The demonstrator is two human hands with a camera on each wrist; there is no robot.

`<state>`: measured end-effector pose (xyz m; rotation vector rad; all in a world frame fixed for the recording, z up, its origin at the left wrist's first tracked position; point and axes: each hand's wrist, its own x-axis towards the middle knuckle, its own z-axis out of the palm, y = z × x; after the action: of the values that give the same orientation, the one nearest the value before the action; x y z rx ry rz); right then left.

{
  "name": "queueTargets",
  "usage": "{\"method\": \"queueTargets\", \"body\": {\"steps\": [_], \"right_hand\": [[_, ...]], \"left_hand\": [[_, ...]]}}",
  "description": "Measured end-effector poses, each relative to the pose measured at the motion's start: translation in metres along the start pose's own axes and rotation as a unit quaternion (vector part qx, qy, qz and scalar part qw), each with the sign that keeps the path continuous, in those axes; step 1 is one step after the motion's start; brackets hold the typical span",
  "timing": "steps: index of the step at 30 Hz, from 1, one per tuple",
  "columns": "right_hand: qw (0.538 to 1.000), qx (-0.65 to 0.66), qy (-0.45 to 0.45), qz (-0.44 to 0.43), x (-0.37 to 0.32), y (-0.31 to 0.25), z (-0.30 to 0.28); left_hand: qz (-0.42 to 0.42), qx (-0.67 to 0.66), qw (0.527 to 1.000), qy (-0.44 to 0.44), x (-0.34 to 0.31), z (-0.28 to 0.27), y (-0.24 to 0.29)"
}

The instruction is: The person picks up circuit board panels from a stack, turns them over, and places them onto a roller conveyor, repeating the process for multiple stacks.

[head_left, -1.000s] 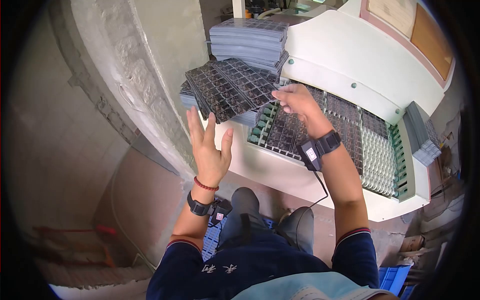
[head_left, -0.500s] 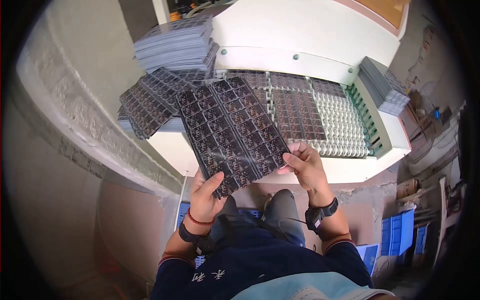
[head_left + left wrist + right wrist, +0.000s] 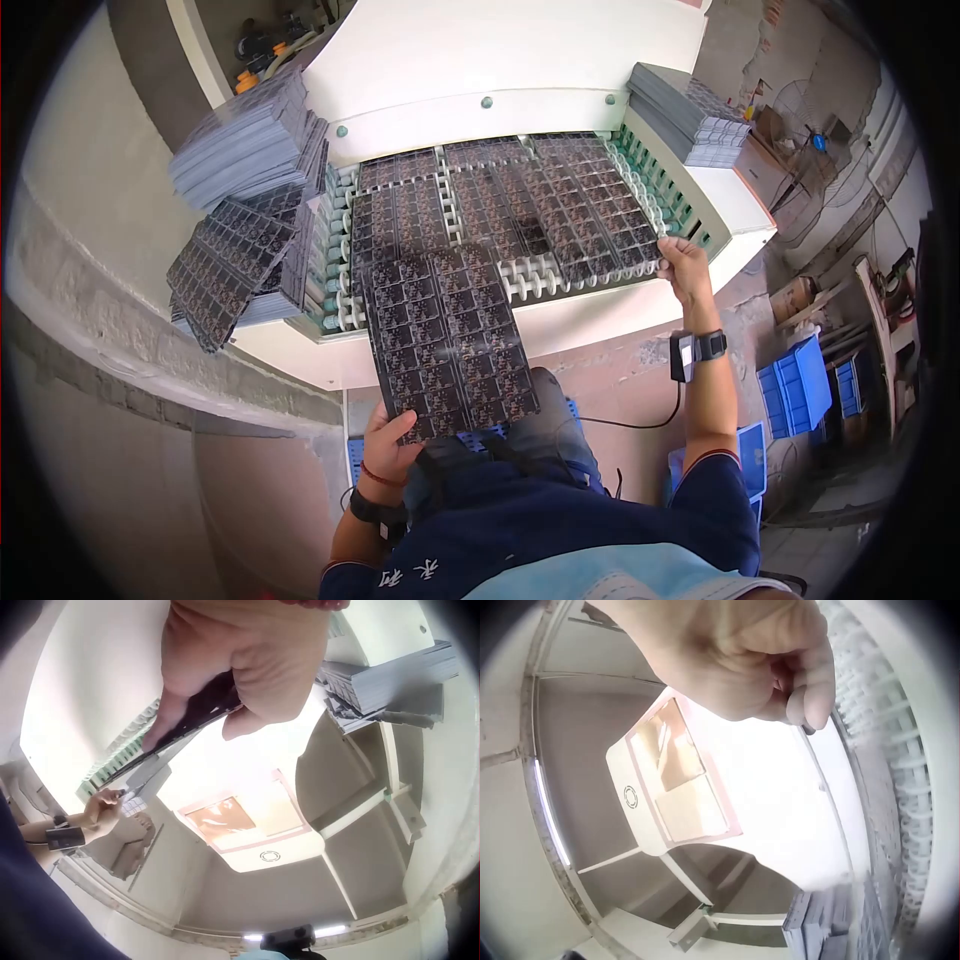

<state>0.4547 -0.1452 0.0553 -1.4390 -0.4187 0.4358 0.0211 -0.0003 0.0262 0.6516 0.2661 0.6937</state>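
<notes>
In front of both hands: rollers w/ dark boards, one board pinched per side

Straight ahead of the L hand [image 3: 393, 440] is a dark patterned board [image 3: 450, 340], held by its near L corner, thumb on top & fingers under. Far end reaches up to the front edge of the roller bed [image 3: 535, 282]. Might be >1 sheet, can't tell.

R hand [image 3: 685, 268] is pinching the near R corner of another one, the R-hand board [image 3: 590, 215], which sits over the rollers just L of that hand. Can't tell if it's fully flat. R wrist cam shows thumb & fingertip closed on a dark corner too.

Btwn & beyond the hands, more boards [image 3: 398, 210] lie on the rollers, w/ the white machine cover [image 3: 480, 50] behind.

Up & L of the L hand: a tall stack [image 3: 240, 140], plus loose boards [image 3: 232, 255] lying askew nearer the hand. Beyond the R hand, a smaller stack [image 3: 688, 115] is on the machine's R side. Blue bins [image 3: 798, 388] are down to the R of the R hand.
</notes>
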Motion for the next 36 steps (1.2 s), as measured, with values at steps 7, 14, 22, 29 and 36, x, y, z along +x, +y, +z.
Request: {"method": "queueTargets", "body": {"steps": [7, 14, 22, 29, 36], "right_hand": [[0.959, -0.255, 0.099, -0.07, 0.082, 0.027, -0.03], [0.911, -0.337, 0.091, -0.217, 0.029, 0.01, 0.016], [0.942, -0.028, -0.321, 0.097, -0.148, 0.053, 0.112], [0.945, 0.047, -0.276, 0.17, -0.18, 0.073, 0.133], [0.954, 0.013, -0.26, 0.151, -0.185, 0.076, 0.138]], "left_hand": [[0.041, 0.007, 0.998, 0.039, -0.022, -0.017, 0.0], [0.029, -0.004, 0.998, 0.052, -0.033, -0.029, 0.003], [-0.01, 0.002, 0.999, 0.044, -0.029, -0.04, -0.008], [-0.027, 0.016, 0.998, 0.06, -0.024, -0.04, -0.01], [-0.012, 0.059, 0.996, 0.063, -0.016, -0.05, -0.015]]}}
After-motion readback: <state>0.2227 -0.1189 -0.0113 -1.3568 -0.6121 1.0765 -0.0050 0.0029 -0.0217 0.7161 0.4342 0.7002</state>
